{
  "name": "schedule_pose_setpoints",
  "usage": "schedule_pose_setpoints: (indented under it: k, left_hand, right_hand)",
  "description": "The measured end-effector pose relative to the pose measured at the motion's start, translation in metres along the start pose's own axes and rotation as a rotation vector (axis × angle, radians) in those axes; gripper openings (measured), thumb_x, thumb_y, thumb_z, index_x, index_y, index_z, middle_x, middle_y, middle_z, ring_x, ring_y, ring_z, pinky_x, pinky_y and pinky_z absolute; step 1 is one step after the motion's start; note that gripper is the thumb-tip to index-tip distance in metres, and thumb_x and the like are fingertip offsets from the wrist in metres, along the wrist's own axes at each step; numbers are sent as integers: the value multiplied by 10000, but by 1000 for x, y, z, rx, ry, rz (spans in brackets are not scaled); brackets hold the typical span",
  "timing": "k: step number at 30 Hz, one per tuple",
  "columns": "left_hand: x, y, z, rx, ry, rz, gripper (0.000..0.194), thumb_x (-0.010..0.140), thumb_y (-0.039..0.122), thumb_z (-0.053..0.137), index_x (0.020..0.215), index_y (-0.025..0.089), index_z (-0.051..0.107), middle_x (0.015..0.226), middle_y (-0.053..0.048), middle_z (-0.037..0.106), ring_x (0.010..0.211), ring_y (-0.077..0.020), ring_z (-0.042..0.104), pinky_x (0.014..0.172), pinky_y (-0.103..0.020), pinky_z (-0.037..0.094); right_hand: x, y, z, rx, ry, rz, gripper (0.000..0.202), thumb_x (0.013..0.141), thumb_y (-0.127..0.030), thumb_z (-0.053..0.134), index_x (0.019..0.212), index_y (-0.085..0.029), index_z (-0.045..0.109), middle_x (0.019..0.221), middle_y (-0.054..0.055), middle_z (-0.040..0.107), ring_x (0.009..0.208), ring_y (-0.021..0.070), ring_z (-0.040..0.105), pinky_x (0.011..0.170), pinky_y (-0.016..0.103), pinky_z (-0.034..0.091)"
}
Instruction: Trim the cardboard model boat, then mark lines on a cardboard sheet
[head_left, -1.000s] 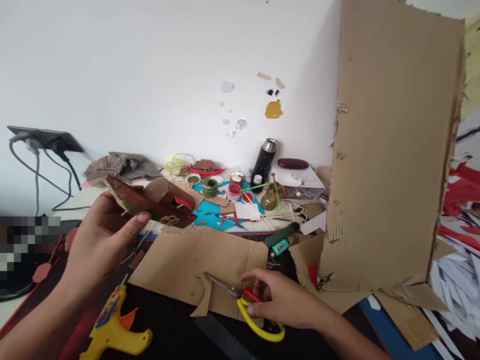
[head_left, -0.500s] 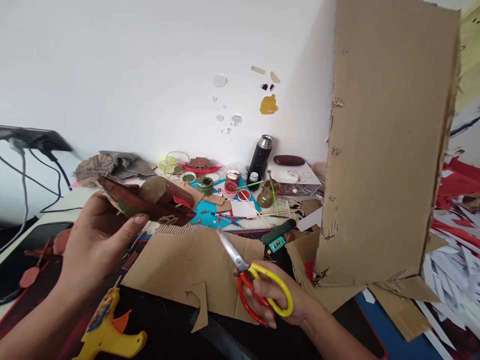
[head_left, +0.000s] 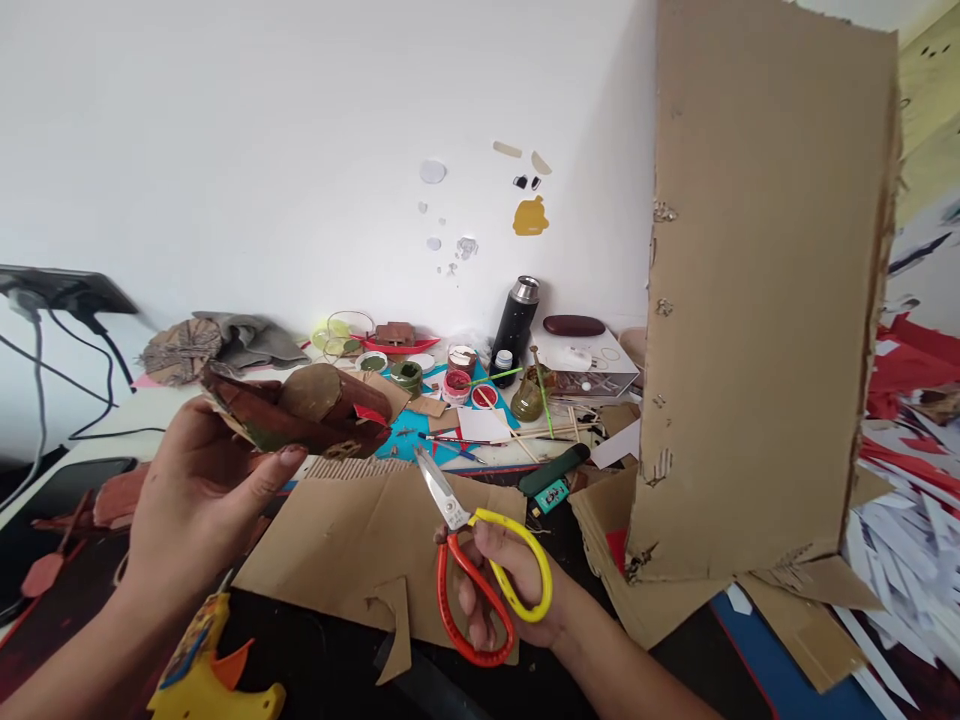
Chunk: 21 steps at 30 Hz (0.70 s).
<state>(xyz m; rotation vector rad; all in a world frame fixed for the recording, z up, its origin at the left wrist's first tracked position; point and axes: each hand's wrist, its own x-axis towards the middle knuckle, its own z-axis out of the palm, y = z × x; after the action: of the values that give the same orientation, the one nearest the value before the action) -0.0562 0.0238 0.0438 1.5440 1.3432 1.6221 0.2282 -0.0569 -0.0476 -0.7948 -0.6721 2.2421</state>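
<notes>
My left hand (head_left: 199, 500) holds up a brown model boat (head_left: 300, 410) with a rounded cabin and a small red piece at one end. Its thumb presses along the near side of the hull, while the other fingers are hidden behind. In my right hand (head_left: 510, 580) is a pair of scissors (head_left: 454, 510) with one red and one yellow handle, blades pointing up and left, short of the boat. Below both hands lies a cardboard sheet (head_left: 337, 540) with a torn strip (head_left: 397, 620) on its near edge.
A yellow glue gun (head_left: 210, 670) lies at the near left. Paint jars (head_left: 407, 377), brushes and a black flask (head_left: 516, 325) stand at the back. On the right, a tall cardboard panel (head_left: 765, 300) rises beside a heap of paper scraps (head_left: 900, 540).
My right hand has shifted left with the scissors, and their handles have spread wider. The boat has stayed nearly in place, tilting slightly. The view has turned a little.
</notes>
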Motion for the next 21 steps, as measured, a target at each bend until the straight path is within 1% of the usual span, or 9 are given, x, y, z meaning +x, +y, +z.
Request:
schedule_pose_setpoints:
  k: [3,5,7,10,12,14,17,19,21]
  left_hand:
    - [-1,0,2,-4,-16,-23,477,733,511,912,1059,267,665,1118,-69,761,1062,-254,715,803,-353,628]
    - [-3,1,3,10,-19,-31,459,748,527,895,1058,282,661,1127,-72,756,1069,-270,715,779,-373,640]
    - [-4,2,4,32,-14,-29,443,763,547,872,1059,298,657,1149,-76,750,1085,-286,714,814,-411,660]
    - [-6,4,5,71,-10,-24,411,793,562,833,1070,323,644,1202,-73,739,1148,-298,705,930,-458,668]
    - [-6,4,5,84,-4,-30,397,802,546,824,1075,329,634,1207,-65,734,1175,-296,699,963,-461,667]
    - [-5,2,5,84,5,-24,421,762,517,860,1057,319,634,1164,-61,738,1150,-299,708,915,-448,680]
    - [-3,0,4,73,-6,-29,435,752,506,862,1069,308,637,1143,-65,740,1147,-314,716,949,-479,673]
    - [-2,0,5,65,-5,-40,441,751,505,850,1082,310,635,1155,-67,737,1185,-333,712,1075,-539,624]
    - [-2,2,7,55,-2,-49,434,746,495,845,1075,318,623,1164,-65,730,1239,-354,700,1174,-584,560]
  right_hand:
    - [5,2,2,22,-24,-13,836,797,-841,776,1224,-137,636,693,9,713,449,144,666,427,198,500]
    - [9,3,5,24,-79,-36,837,761,-840,809,1198,-156,608,742,32,740,508,168,712,444,197,509]
    - [14,3,8,12,-127,-32,811,745,-801,857,1192,-186,574,796,53,767,601,204,769,484,205,532]
    - [18,2,14,-1,-138,-35,759,769,-763,872,1181,-211,553,859,83,799,711,243,815,569,244,581]
    - [17,-1,18,8,-126,-66,735,795,-764,854,1184,-208,572,914,107,815,797,256,832,678,293,614]
    - [15,-5,20,16,-130,-98,722,804,-744,862,1200,-200,600,1025,145,825,941,280,837,854,375,622]
    - [11,-11,23,-16,-155,-133,804,765,-760,884,1258,-187,609,1189,210,802,1145,339,794,1085,520,536]
    - [11,-12,25,-77,-151,-128,857,735,-795,879,1265,-183,600,1165,209,800,1095,338,804,1041,520,563]
    - [12,-11,26,-161,-95,-119,811,770,-802,847,1227,-180,596,1033,158,805,878,277,821,832,413,625]
